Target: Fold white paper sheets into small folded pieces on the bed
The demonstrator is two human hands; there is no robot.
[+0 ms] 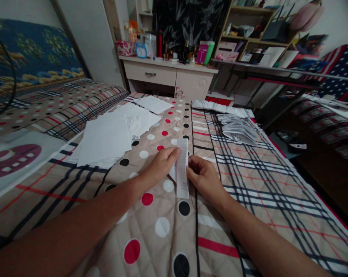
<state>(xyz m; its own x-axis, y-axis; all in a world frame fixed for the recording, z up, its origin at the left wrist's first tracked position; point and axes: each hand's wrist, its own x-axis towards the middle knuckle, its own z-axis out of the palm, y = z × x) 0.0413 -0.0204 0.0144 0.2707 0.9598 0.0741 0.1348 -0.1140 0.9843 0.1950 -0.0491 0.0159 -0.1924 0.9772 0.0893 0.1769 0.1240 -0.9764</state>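
1. Fingers (175, 152) of left hand (160, 164) pinch folded paper strip (182, 175) at its left side.
2. Right hand (207, 177) touches the right edge, fingers curled; firm grip cannot be told.
3. Strip lies between both hands, equally near, long axis pointing forward, over bedspread (150, 246).

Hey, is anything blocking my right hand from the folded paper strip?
Nothing visible: the right hand is at the right edge of the folded paper strip. The loose white sheets lie off to the left.

I have a narrow white paper strip (183, 173), folded, faint print showing, pointing away from me between my left hand (164, 162) and right hand (205, 177).
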